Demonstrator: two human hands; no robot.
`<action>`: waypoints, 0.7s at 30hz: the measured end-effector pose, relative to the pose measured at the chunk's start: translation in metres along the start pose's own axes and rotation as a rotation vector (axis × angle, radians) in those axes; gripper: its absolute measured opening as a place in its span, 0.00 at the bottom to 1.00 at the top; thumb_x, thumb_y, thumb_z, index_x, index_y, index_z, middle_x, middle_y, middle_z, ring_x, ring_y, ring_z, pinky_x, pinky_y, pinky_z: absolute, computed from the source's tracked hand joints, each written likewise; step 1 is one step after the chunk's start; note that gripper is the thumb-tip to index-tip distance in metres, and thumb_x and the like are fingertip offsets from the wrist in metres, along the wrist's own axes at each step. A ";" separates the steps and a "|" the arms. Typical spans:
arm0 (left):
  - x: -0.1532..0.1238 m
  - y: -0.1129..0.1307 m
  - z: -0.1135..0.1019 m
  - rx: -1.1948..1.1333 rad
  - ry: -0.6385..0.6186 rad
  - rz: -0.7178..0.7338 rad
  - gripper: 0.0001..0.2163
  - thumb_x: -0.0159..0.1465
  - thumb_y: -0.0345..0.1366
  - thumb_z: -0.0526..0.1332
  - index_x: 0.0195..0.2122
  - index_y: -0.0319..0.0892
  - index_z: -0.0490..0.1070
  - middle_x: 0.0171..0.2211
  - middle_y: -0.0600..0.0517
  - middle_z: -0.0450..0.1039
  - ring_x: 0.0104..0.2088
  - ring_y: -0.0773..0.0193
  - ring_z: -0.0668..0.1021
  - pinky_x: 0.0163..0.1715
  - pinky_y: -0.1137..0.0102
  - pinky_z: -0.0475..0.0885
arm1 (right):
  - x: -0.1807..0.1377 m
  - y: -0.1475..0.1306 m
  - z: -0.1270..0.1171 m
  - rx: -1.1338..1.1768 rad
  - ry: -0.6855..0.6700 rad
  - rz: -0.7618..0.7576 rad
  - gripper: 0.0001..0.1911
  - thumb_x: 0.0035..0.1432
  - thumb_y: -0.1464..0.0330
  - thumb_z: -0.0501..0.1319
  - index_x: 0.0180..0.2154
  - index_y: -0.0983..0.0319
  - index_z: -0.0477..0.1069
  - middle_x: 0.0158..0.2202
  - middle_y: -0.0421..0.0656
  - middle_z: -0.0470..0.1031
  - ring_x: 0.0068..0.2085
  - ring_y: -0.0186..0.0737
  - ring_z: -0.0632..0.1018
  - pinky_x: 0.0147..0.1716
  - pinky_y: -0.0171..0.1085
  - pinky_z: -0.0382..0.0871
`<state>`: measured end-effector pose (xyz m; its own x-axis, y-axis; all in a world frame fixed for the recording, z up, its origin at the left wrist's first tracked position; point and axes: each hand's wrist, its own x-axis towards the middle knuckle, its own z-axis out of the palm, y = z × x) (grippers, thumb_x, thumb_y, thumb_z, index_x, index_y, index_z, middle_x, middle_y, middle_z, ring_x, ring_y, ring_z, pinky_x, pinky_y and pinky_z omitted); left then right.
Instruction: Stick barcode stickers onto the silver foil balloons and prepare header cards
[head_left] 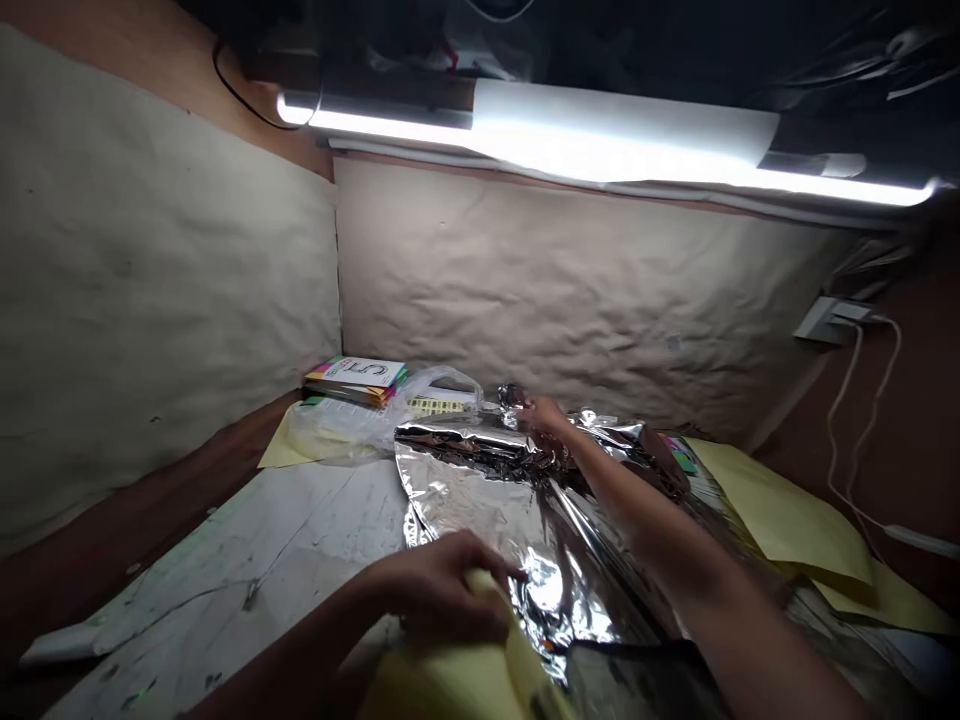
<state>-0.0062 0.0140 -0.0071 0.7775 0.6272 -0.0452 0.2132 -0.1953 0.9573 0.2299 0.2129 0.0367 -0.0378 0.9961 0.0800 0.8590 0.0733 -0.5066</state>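
A large crinkled silver foil sheet [480, 500] lies across the middle of the work surface. My right hand [544, 415] reaches far forward and is closed on the foil's far edge, pinching a small bunched bit of it. My left hand [442, 590] is near me at the foil's near left side, fingers curled on a pale yellow paper sheet [450, 680] and pressing against the foil.
A stack of colourful booklets [356, 380] and a clear plastic bag [352, 425] sit at the back left. Yellow paper sheets [795, 520] lie at the right. A white cable [847, 440] hangs from a wall socket [829, 320]. Paper-covered walls enclose the back and left.
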 end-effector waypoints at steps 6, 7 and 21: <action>0.008 -0.001 -0.021 -0.053 0.727 0.014 0.11 0.58 0.42 0.65 0.35 0.38 0.76 0.35 0.48 0.78 0.35 0.58 0.79 0.32 0.70 0.72 | -0.087 -0.008 -0.012 0.307 -0.274 -0.244 0.24 0.68 0.55 0.50 0.49 0.64 0.75 0.45 0.47 0.79 0.44 0.42 0.80 0.44 0.39 0.73; 0.009 -0.001 -0.022 -0.013 0.789 0.029 0.11 0.59 0.41 0.65 0.35 0.38 0.76 0.34 0.48 0.78 0.34 0.58 0.79 0.32 0.70 0.72 | -0.104 -0.008 -0.010 0.383 -0.335 -0.287 0.24 0.65 0.53 0.54 0.48 0.63 0.75 0.45 0.47 0.80 0.44 0.42 0.80 0.44 0.39 0.74; 0.005 0.002 -0.016 0.648 0.699 0.136 0.10 0.56 0.39 0.71 0.40 0.47 0.80 0.37 0.53 0.81 0.37 0.60 0.81 0.42 0.68 0.71 | -0.166 -0.014 0.019 0.458 -0.241 -0.546 0.07 0.57 0.68 0.64 0.37 0.61 0.80 0.33 0.41 0.81 0.33 0.37 0.78 0.34 0.34 0.69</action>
<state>-0.0113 0.0292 -0.0002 0.3360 0.8352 0.4353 0.5956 -0.5465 0.5887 0.2143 0.0471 0.0147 -0.5530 0.7920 0.2588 0.3899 0.5205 -0.7597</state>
